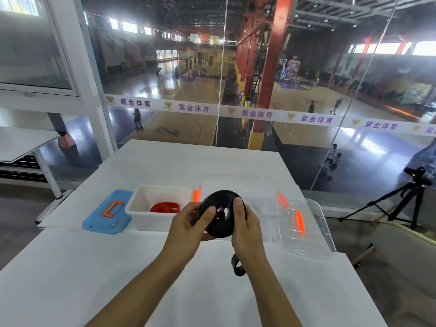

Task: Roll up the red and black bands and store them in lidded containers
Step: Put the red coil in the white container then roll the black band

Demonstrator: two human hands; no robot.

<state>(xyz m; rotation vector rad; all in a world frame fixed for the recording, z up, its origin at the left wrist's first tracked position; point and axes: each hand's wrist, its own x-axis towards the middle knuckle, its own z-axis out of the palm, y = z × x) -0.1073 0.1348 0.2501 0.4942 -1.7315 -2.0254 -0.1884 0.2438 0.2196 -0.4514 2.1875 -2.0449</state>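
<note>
Here, two hands (188, 223) (245, 228), one black band (220, 213), two containers (158, 208) (304, 223)

The left hand (188, 223) and right hand (245, 230) cover the sides of the black band roll (220, 214), and the right wrist hides where the loose tail (237, 267) joins it. The white container's (141, 210) front wall hides the lower part of the red band (165, 207). The clear container (316, 223) and its clear lid (238, 185) blur together, so their edges are hard to separate. Both forearms are cut off at the bottom edge.
</note>
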